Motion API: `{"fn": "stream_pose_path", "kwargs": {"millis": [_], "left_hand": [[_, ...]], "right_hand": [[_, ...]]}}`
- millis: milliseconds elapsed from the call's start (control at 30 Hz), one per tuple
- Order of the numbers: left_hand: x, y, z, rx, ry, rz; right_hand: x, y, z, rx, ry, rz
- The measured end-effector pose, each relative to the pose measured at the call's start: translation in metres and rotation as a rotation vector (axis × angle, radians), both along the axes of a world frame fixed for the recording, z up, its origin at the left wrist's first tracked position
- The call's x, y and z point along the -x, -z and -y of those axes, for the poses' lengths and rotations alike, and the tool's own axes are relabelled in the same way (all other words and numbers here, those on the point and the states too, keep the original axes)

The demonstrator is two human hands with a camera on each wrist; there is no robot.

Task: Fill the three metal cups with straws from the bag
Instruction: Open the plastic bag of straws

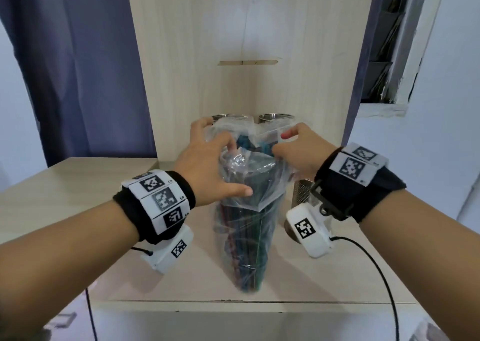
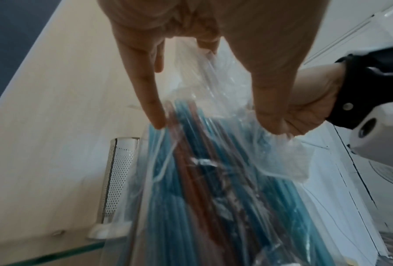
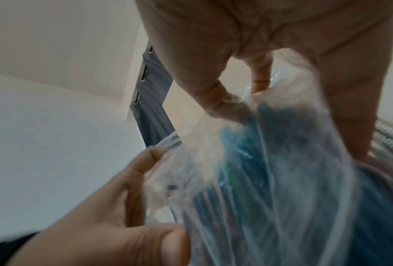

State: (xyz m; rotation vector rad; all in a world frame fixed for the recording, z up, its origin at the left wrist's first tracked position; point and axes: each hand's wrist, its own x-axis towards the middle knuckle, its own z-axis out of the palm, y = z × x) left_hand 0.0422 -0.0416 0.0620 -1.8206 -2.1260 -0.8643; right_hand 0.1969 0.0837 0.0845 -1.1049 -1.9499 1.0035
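Note:
A clear plastic bag stands upright on the wooden table, full of blue, red and green straws. Both hands are at its mouth. My left hand grips the left side of the rim, thumb stretched across the front. My right hand pinches the right side of the rim. Two shiny metal cups stand side by side behind the bag, mostly hidden. A third, perforated metal cup stands right of the bag, behind my right wrist. Motion blurs the bag in the right wrist view.
A tall pale wooden panel rises directly behind the cups. A blue curtain hangs to the left. A black cable trails from my right wrist over the table's front edge. White walls lie on both sides.

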Motion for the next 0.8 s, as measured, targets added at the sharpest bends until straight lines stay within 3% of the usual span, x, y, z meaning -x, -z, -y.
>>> {"fn": "stream_pose_path", "kwargs": {"millis": [167, 233, 367, 500, 633, 700, 800], "left_hand": [[0.003, -0.01, 0.008, 0.292, 0.023, -0.161], [0.003, -0.006, 0.005, 0.227, 0.029, -0.148], [0.002, 0.02, 0.001, -0.101, 0.055, -0.138], [0.002, 0.042, 0.006, -0.287, 0.134, -0.197], [0.008, 0.069, 0.015, -0.188, 0.153, -0.213], [0.007, 0.075, 0.021, -0.113, 0.101, -0.107], [0.0, 0.062, 0.019, -0.103, -0.025, 0.209]], "right_hand": [[-0.01, 0.015, 0.003, 0.036, -0.077, -0.258], [-0.011, 0.021, 0.006, 0.082, -0.07, -0.363], [-0.016, 0.037, 0.011, 0.12, -0.157, -0.449], [-0.024, 0.057, 0.009, -0.038, -0.226, -0.267], [-0.03, 0.063, -0.003, -0.2, -0.259, -0.043], [-0.03, 0.059, -0.009, -0.228, -0.282, -0.012], [-0.029, 0.051, -0.014, -0.098, -0.423, -0.107]]}}
